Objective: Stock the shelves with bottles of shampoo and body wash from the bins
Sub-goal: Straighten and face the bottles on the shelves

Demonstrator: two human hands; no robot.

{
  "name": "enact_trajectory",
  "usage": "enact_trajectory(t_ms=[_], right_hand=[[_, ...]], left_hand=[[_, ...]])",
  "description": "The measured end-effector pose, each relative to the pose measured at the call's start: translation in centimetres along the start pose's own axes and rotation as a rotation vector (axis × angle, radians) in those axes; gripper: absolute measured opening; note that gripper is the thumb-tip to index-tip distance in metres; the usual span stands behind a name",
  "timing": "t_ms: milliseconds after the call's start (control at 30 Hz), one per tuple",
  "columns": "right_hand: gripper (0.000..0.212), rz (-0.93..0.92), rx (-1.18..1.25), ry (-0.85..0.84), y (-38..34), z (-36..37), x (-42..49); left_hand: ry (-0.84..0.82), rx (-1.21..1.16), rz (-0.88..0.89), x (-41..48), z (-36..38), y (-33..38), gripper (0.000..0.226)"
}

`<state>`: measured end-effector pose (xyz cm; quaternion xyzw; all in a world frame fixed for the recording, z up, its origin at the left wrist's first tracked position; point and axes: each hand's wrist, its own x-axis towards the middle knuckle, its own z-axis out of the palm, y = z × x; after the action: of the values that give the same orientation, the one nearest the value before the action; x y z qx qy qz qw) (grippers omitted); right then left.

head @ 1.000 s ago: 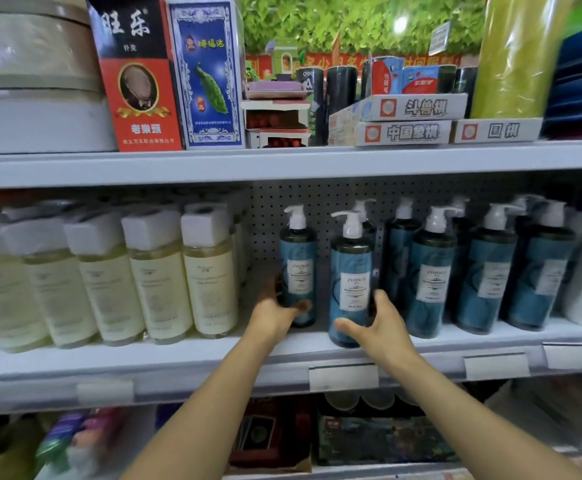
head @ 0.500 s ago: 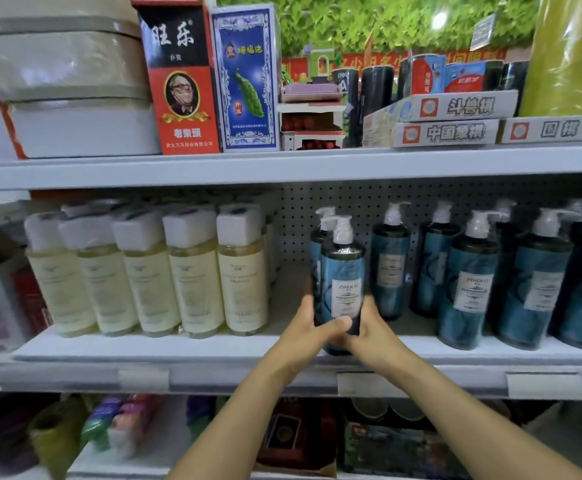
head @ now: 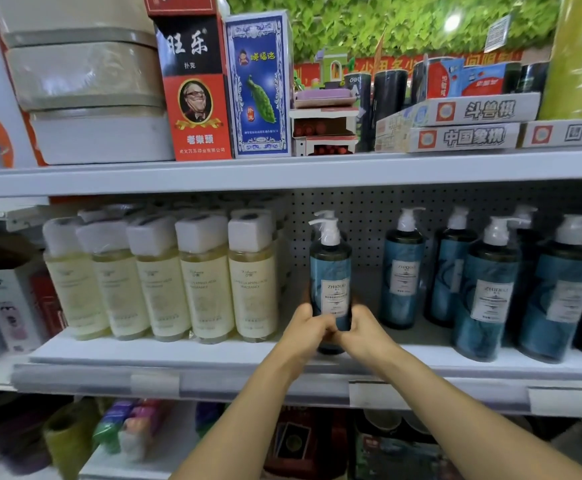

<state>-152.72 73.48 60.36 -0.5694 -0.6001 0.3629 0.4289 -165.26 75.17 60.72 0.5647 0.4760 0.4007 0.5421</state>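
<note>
Tall teal plastic pump bottle (head: 330, 271), upright on the white metal shelf (head: 178, 353) between pale yellow square-capped bottles (head: 253, 282) and matching teal bottles (head: 487, 299); left hand (head: 305, 329) and right hand (head: 364, 332) clamp its lower body from either side. Probably full, so heavy, rigid and glossy-slick: hold the body low, not the thin pump neck.

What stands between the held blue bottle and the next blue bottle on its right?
Nothing: head view shows bare shelf between held bottle and neighbour, apart from the right hand gripping it.
</note>
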Motion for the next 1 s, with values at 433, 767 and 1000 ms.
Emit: enact_trajectory(t_ms=[433,767,1000], right_hand=[[0.096,-0.026,0.002,0.003,-1.0,2.0,2.7],[0.103,-0.075,-0.058,0.051,-0.6,2.3,2.2],[0.068,-0.166,-0.164,0.191,-0.7,-0.2,-1.2]], left_hand=[[0.072,-0.022,0.072,2.8,-1.8,0.4,0.075],[0.118,-0.054,0.147,2.3,-1.0,0.0,0.085],[0.379,0.006,0.248,-1.5,0.8,-0.9,0.06]])
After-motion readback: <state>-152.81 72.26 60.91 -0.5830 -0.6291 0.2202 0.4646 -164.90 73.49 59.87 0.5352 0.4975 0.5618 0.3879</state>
